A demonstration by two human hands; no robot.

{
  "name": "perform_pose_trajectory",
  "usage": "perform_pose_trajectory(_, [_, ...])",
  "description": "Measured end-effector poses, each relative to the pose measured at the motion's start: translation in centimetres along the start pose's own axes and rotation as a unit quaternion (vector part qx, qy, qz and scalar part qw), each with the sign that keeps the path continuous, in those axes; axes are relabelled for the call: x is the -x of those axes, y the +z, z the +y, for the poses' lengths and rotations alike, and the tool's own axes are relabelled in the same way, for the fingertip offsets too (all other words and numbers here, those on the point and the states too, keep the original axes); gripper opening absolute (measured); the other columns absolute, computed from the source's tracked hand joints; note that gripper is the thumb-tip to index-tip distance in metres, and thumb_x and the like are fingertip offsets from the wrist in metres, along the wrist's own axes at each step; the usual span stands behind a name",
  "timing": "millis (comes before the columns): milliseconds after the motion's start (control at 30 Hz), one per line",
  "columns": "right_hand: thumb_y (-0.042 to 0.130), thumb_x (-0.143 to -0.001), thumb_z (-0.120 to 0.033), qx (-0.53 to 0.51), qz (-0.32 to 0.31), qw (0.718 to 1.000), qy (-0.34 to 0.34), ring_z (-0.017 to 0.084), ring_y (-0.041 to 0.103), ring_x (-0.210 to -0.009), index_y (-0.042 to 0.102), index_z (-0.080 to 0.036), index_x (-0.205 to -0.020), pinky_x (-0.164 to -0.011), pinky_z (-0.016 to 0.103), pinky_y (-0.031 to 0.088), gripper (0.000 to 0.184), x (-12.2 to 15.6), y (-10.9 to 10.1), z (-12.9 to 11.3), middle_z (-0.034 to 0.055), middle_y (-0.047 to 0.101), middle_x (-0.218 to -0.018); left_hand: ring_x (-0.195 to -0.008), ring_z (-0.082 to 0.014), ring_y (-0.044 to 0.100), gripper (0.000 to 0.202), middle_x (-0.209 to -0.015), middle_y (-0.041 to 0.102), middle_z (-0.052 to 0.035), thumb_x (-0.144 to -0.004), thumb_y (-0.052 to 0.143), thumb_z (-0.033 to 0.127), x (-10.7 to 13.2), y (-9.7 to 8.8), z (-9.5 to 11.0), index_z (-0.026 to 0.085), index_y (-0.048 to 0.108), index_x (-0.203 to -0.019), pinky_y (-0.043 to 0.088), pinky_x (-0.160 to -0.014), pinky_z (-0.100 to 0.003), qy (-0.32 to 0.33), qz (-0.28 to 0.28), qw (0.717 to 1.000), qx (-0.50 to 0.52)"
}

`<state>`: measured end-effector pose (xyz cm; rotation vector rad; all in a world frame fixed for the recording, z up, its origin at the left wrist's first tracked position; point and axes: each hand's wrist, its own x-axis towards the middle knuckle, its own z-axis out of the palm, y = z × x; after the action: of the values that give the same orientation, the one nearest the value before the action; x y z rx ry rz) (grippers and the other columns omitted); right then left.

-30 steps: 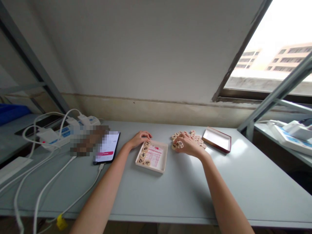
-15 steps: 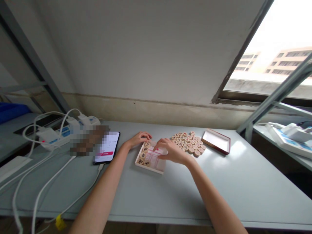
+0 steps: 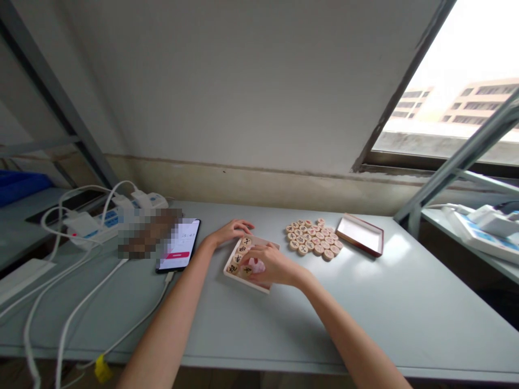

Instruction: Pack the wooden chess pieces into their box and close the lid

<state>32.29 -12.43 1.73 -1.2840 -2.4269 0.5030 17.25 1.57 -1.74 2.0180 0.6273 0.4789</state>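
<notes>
characters (image 3: 246,241) in black mark xiangqi pieces (image 3: 238,258) in the tray (image 3: 247,284), right hand (image 3: 271,266) narrow over them, left hand (image 3: 230,231) curled at its rim

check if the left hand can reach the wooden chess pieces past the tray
Probably yes: the left hand rests at the far edge of the tray, the right hand lies nearer, so the way to the wooden chess pieces looks open.
</notes>
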Motion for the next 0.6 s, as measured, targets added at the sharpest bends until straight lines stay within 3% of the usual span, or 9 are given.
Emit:
perform_pose_trajectory(200, [0.052, -0.074, -0.026, -0.069, -0.015, 0.995, 0.065, 0.012, 0.052, -0.075, 0.06, -0.021, -0.092, -0.067, 0.024, 0.041, 0.021, 3.0, -4.5, 3.9, 0.0021, 0.058, -0.087, -0.109, -0.019, 0.043, 0.019, -0.107, 0.056, -0.0043, -0.061, 0.051, 0.017, 0.1, 0.0, 0.1, 0.019, 0.067, -0.071, 0.03, -0.094, -0.029, -0.005, -0.004, 1.0, -0.002])
perform_pose_trajectory(367, [0.055, -0.068, -0.019, 0.007, -0.014, 0.988, 0.152, 0.015, 0.051, -0.08, 0.06, -0.022, -0.083, -0.074, 0.028, 0.041, 0.016, 5.4, -5.3, 7.0, 0.0018, 0.056, -0.086, -0.109, -0.0186, 0.043, 0.018, -0.107, 0.056, -0.0042, -0.061, 0.052, 0.016, -0.1, 0.0, -0.5, 0.019, 0.067, -0.071, 0.029, -0.095, -0.03, 0.006, -0.005, 1.0, -0.004])
perform_pose_trajectory(467, [0.056, -0.065, -0.014, 0.03, -0.014, 0.986, 0.165, 0.016, 0.05, -0.083, 0.058, -0.023, -0.086, -0.076, 0.03, 0.04, 0.023, 5.6, -4.9, 7.2, 0.0017, 0.055, -0.088, -0.108, -0.0185, 0.043, 0.015, -0.108, 0.056, -0.0051, -0.062, 0.054, 0.016, -0.1, 0.0, -0.8, 0.018, 0.066, -0.071, 0.029, -0.095, -0.031, 0.017, -0.006, 1.0, -0.009])
perform_pose_trajectory(600, [0.054, -0.071, -0.016, 0.029, 0.013, 0.994, 0.106, 0.015, 0.048, -0.084, 0.054, -0.024, -0.098, -0.075, 0.028, 0.04, 0.028, 3.6, -4.2, 5.2, 0.0017, 0.052, -0.089, -0.108, -0.0186, 0.044, 0.014, -0.108, 0.056, -0.0053, -0.061, 0.057, 0.015, 0.0, -0.1, -0.7, 0.018, 0.066, -0.072, 0.029, -0.095, -0.032, 0.029, -0.016, 0.999, -0.024])
